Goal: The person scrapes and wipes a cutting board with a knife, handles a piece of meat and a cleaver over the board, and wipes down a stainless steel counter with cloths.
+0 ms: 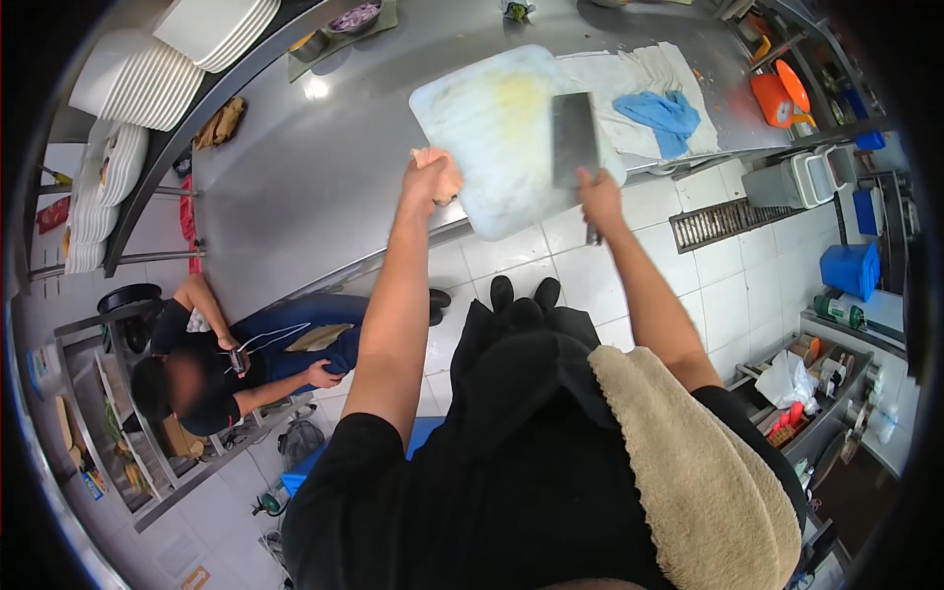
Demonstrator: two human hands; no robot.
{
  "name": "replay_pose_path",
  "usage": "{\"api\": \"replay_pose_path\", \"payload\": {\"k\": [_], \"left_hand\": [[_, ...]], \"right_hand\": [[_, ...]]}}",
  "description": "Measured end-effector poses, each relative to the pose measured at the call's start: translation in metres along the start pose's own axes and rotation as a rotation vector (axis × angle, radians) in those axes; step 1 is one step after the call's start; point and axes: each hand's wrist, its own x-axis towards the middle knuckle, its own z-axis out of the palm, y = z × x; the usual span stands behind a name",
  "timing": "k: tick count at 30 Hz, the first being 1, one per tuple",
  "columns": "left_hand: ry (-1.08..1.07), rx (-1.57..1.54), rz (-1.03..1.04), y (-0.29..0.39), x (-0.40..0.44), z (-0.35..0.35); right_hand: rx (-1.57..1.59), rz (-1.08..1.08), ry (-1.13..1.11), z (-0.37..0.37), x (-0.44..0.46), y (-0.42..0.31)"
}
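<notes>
My right hand (pixel 602 205) is closed round the handle of a cleaver (pixel 573 138). Its broad dark blade is over the right side of a white cutting board (pixel 492 147), which has a yellowish stain near its far end. At the board's left edge, my left hand (pixel 423 184) is closed on a soft, pale pink-orange piece (pixel 448 178); whether it is raw meat or cloth I cannot tell. The board lies on the steel counter (pixel 305 187), its near corner jutting past the counter's edge.
A blue cloth (pixel 664 120) lies on a white towel (pixel 678 74) right of the board. Stacked white dishes (pixel 133 84) fill the left shelf. An orange scale (pixel 777 96) stands far right. Another person (pixel 221 364) sits at left holding a phone.
</notes>
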Motion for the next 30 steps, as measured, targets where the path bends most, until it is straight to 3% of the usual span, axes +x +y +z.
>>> {"api": "replay_pose_path", "payload": {"k": [1,3,5,8,9,11,12,14,16,19,20,23,26,30], "left_hand": [[-0.009,-0.002,-0.011,-0.001,-0.004,-0.001],[0.057,-0.037,-0.057,-0.002,-0.007,0.003],[0.099,-0.055,-0.067,0.008,-0.008,0.004],[0.120,-0.043,-0.038,0.023,-0.011,-0.002],[0.122,-0.038,-0.019,0.028,-0.011,-0.002],[0.110,-0.029,-0.010,0.024,-0.005,-0.007],[0.093,-0.024,-0.007,0.019,0.011,-0.010],[0.060,-0.064,-0.020,0.021,0.028,-0.010],[0.031,-0.147,-0.063,0.026,0.030,-0.004],[0.030,-0.093,-0.064,0.026,0.034,-0.004],[0.037,-0.081,-0.070,0.028,0.035,-0.005],[0.039,-0.066,-0.083,0.027,0.032,-0.004],[0.016,-0.091,-0.077,0.020,0.049,-0.019],[-0.019,-0.148,-0.045,0.017,0.051,-0.018]], "right_hand": [[-0.050,0.010,-0.099,0.019,-0.014,-0.003],[-0.261,-0.304,-0.093,0.085,-0.037,0.015],[-0.282,-0.341,-0.277,0.105,-0.070,-0.014],[-0.129,-0.305,-0.343,0.092,-0.052,-0.018],[-0.028,-0.014,-0.426,0.049,-0.062,-0.058],[-0.081,-0.160,-0.139,0.036,-0.006,-0.027],[-0.192,-0.364,0.067,0.026,0.027,-0.008],[0.049,0.102,-0.076,-0.016,0.038,-0.041],[0.098,0.128,-0.073,-0.018,0.052,-0.036],[-0.160,-0.358,0.238,0.045,0.059,0.018],[-0.100,-0.266,0.091,0.057,0.028,0.002],[-0.236,-0.297,-0.215,0.103,-0.034,-0.034],[-0.159,-0.263,-0.392,0.101,-0.051,-0.063],[-0.145,-0.380,-0.139,0.047,-0.006,-0.040]]}}
